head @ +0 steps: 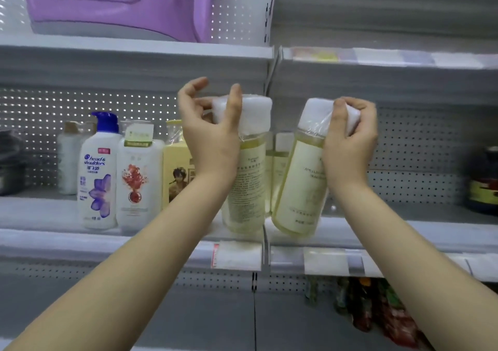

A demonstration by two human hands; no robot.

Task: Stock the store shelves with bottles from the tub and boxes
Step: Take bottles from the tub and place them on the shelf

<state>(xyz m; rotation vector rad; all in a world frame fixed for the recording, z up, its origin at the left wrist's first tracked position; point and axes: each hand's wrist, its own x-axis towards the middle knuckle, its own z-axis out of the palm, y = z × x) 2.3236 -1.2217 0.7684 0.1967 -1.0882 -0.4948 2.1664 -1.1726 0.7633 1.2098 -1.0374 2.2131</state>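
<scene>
Two pale-yellow bottles w/ white caps & clear film wrap are held at the shelf (54,215) front, right of the Head & Shoulders bottle (98,172). The left bottle (246,186), upright, is clasped at the cap by the left hand (210,137) grip; the right bottle (299,186), tilted, farther right, by the right hand (350,143) grip.

Purple plastic item (116,2): cut off by top edge. Dark jar (485,180): cut off at right edge, label blurred. Dark object (9,162), left edge: blurred, unidentifiable. Left bottle (250,183), right bottle (301,183): print too small to read. Lower-shelf bottles (377,310): blurred.
</scene>
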